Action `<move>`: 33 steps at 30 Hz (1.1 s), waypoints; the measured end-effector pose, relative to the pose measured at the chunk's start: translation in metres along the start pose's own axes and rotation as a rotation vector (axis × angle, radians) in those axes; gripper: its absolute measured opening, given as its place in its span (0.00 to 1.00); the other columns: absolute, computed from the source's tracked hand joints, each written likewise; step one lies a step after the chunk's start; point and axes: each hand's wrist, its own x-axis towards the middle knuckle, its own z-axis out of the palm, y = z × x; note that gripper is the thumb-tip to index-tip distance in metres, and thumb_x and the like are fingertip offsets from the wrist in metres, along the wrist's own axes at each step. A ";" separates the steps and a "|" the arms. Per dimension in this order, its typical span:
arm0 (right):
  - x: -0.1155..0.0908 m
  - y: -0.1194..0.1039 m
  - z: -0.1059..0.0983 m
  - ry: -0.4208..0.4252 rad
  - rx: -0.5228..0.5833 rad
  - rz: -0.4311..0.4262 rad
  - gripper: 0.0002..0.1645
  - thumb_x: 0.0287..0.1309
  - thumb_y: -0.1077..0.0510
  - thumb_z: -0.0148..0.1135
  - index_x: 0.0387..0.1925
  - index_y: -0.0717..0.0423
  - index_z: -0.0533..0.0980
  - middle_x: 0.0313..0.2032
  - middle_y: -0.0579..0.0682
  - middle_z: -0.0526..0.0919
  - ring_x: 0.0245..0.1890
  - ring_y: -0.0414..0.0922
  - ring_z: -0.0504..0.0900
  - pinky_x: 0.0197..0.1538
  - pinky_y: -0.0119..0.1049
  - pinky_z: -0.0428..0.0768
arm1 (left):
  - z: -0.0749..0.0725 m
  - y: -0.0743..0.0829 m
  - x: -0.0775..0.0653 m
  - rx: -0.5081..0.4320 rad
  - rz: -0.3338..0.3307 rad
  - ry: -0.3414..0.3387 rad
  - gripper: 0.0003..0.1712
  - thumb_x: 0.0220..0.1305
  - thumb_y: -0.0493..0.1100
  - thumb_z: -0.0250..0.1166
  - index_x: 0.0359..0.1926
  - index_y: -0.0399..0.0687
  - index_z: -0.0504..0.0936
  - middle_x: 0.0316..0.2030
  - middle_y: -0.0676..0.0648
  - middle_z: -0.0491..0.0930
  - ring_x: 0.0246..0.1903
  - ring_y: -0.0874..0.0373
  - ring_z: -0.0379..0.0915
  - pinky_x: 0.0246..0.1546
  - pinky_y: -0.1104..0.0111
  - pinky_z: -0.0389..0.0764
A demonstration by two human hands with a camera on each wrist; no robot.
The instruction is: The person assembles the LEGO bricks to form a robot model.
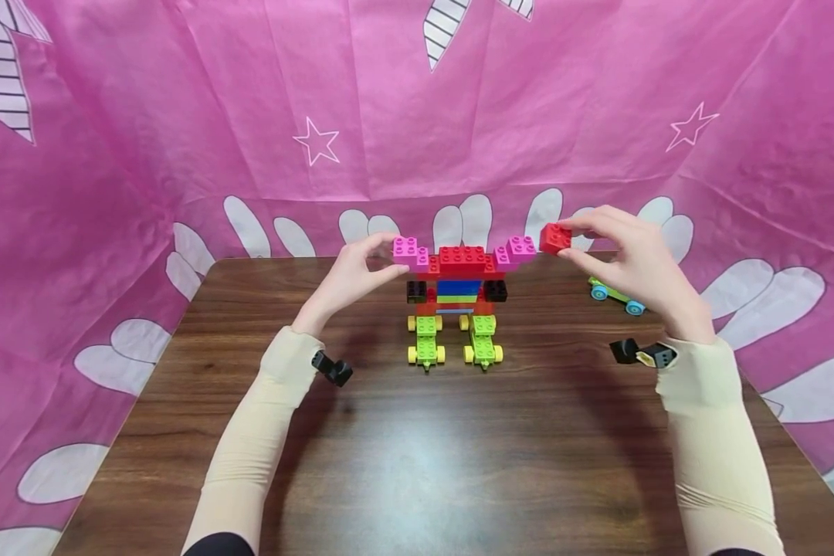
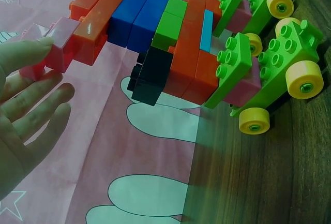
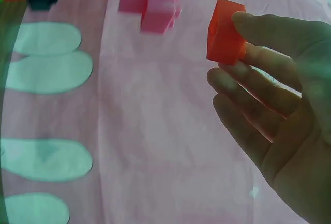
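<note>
A built brick figure (image 1: 458, 287) stands upright on the table, with blue, lime and red bricks in its body, black bricks at its sides and lime wheeled bases (image 1: 427, 351) under it. At the figure's left end, my left hand (image 1: 354, 270) pinches a pink brick (image 1: 405, 249) between thumb and fingers. The left wrist view shows that thumb lying on the pink brick (image 2: 61, 48). My right hand (image 1: 632, 259) holds a loose red brick (image 1: 554, 239) by thumb and fingertips, in the air just right of the figure's other pink brick (image 1: 521, 247), apart from it.
A small lime wheeled base with blue wheels (image 1: 617, 296) sits on the wooden table (image 1: 417, 463) at the right, partly behind my right hand. Pink patterned cloth (image 1: 382, 100) hangs close behind the table and along both sides.
</note>
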 end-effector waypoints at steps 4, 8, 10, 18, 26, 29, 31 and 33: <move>0.014 -0.009 0.008 -0.025 0.015 -0.037 0.28 0.40 0.63 0.75 0.48 0.46 0.80 0.41 0.42 0.83 0.40 0.29 0.72 0.40 0.09 0.70 | 0.001 -0.001 0.000 -0.007 -0.002 0.003 0.26 0.54 0.44 0.70 0.54 0.47 0.75 0.45 0.44 0.82 0.43 0.52 0.79 0.52 0.53 0.76; 0.025 -0.014 0.018 -0.044 0.047 -0.083 0.26 0.41 0.64 0.74 0.47 0.50 0.80 0.40 0.45 0.83 0.39 0.32 0.73 0.40 0.12 0.68 | 0.000 0.006 -0.001 0.006 -0.018 -0.002 0.26 0.55 0.41 0.69 0.55 0.43 0.74 0.46 0.42 0.81 0.44 0.49 0.78 0.53 0.54 0.76; 0.030 -0.016 0.024 -0.059 0.055 -0.094 0.26 0.41 0.63 0.74 0.47 0.51 0.80 0.40 0.47 0.84 0.39 0.35 0.75 0.44 0.15 0.67 | -0.001 0.014 -0.004 0.015 -0.024 -0.008 0.25 0.56 0.40 0.68 0.55 0.42 0.74 0.46 0.41 0.81 0.44 0.49 0.78 0.53 0.56 0.76; 0.044 -0.025 0.045 -0.193 0.049 -0.073 0.22 0.48 0.56 0.71 0.48 0.49 0.79 0.42 0.45 0.83 0.38 0.39 0.78 0.36 0.29 0.75 | -0.004 0.035 -0.010 0.024 -0.027 -0.016 0.24 0.56 0.38 0.67 0.55 0.40 0.74 0.46 0.41 0.81 0.44 0.49 0.79 0.53 0.57 0.76; 0.057 -0.031 0.060 -0.290 0.016 -0.076 0.22 0.50 0.53 0.69 0.50 0.49 0.78 0.44 0.46 0.82 0.41 0.39 0.78 0.41 0.36 0.79 | -0.004 0.034 -0.010 0.012 -0.016 -0.016 0.24 0.56 0.38 0.67 0.54 0.40 0.74 0.46 0.40 0.81 0.44 0.48 0.79 0.52 0.55 0.77; 0.059 -0.031 0.063 -0.307 0.004 -0.083 0.23 0.51 0.52 0.69 0.50 0.49 0.78 0.45 0.46 0.82 0.41 0.40 0.78 0.43 0.38 0.80 | -0.004 0.029 -0.009 0.023 -0.014 -0.011 0.24 0.56 0.40 0.67 0.54 0.42 0.75 0.45 0.42 0.81 0.43 0.50 0.79 0.52 0.58 0.77; 0.060 -0.032 0.064 -0.317 0.007 -0.080 0.23 0.51 0.52 0.69 0.50 0.49 0.78 0.45 0.46 0.82 0.42 0.41 0.78 0.45 0.39 0.80 | -0.003 0.019 -0.006 0.031 -0.009 -0.006 0.24 0.56 0.42 0.68 0.54 0.45 0.75 0.45 0.45 0.82 0.43 0.53 0.80 0.51 0.60 0.78; 0.061 -0.032 0.065 -0.321 0.012 -0.083 0.23 0.51 0.52 0.68 0.50 0.49 0.78 0.45 0.46 0.82 0.43 0.42 0.78 0.46 0.40 0.80 | -0.002 0.009 -0.003 0.038 -0.001 -0.002 0.25 0.55 0.44 0.68 0.54 0.48 0.75 0.44 0.48 0.82 0.42 0.56 0.80 0.50 0.63 0.78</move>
